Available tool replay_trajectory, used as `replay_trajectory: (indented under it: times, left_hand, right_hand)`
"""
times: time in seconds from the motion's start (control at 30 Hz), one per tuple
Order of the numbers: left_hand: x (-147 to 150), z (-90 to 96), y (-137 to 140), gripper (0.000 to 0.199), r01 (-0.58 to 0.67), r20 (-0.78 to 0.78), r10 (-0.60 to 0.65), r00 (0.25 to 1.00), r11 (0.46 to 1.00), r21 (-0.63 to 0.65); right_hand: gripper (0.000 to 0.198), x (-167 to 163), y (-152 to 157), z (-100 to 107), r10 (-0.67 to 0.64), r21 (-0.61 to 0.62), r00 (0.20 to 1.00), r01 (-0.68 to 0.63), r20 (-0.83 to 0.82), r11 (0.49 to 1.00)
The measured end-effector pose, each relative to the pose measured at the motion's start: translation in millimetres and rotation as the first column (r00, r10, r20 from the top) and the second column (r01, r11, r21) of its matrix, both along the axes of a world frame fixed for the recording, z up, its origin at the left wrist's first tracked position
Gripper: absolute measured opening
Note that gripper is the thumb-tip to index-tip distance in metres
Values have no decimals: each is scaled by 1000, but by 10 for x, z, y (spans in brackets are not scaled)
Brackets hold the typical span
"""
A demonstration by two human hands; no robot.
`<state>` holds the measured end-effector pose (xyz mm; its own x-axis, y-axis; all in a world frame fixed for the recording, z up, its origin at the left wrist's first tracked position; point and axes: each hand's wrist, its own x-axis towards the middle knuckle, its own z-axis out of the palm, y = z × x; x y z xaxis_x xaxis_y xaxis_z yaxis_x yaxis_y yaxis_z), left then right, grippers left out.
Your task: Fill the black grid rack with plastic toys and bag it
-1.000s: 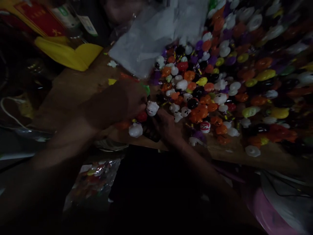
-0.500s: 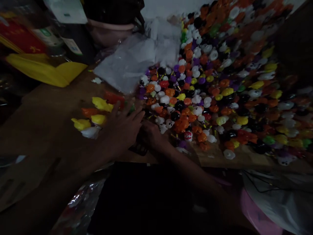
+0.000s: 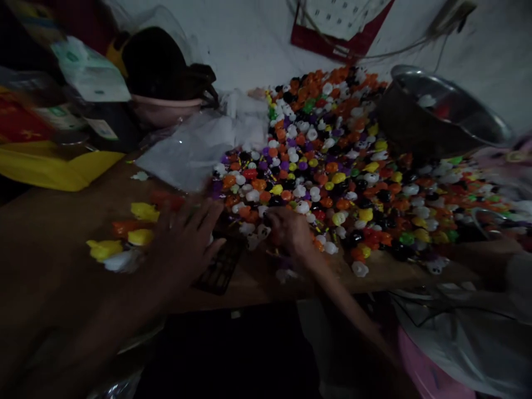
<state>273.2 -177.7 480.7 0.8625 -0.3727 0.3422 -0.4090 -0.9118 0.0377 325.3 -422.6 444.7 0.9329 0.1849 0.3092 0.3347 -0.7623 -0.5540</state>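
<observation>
A brown counter (image 3: 54, 233) spreads in dim light beneath the left hand (image 3: 183, 238) and right hand (image 3: 293, 227). Beyond the fingers rises a pale wall (image 3: 249, 52), with a red-edged calendar (image 3: 347, 16) hung well ahead of the right fingers. Far to the left of the left fingers lies a folded yellow sheet (image 3: 58, 169).

Ahead and left of the left fingers, a pink basin (image 3: 155, 112) has a black object (image 3: 155, 64) rising above its rim. Nearer those fingertips lies a whitish plastic bag (image 3: 183, 152), its contents unclear. Well ahead and right of the right fingers, a metal pot (image 3: 411, 119) leans, its mouth tilted toward the near side; something white and something red show in its mouth. Below the counter, to the right of the right fingers, is a pink tub (image 3: 428, 363) with a grey plastic sheet (image 3: 465, 338) against it.

A black grid tray (image 3: 220, 269) lies between the two hands. The left fingers are spread apart; yellow figures (image 3: 103, 250) lie just left of them. The right fingers are bent at the near edge of a pile of small figures (image 3: 303, 166), which stretches ahead and to the right; whether they grip one cannot be told. Far right, a co-worker's sleeve (image 3: 519, 282) shows.
</observation>
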Motion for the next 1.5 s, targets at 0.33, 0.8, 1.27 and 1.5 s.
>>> replay_trajectory:
  times: [0.33,0.8,1.27,1.5]
  left_hand:
    - [259,-422,-765,45,-83,99,92,991,992,-91]
    - [544,-596,-1277,56,-322,-285,291,913,944,-67]
    - [309,-995,-1378,56,-230,-116,215,970,963,-142]
    - [16,-254,-1010,52,5,-15,-8,1000,981,-194]
  right_hand:
    - [31,1367,-13,485,-237,-594,968,141,-85,792]
    - [36,1549,-111,394,-254,-631,965,240,69,738]
    - [32,2229,593,344,370,-682,905,-408,-211,607]
    - [25,1945,394,518,356,-558,934,-309,-26,770]
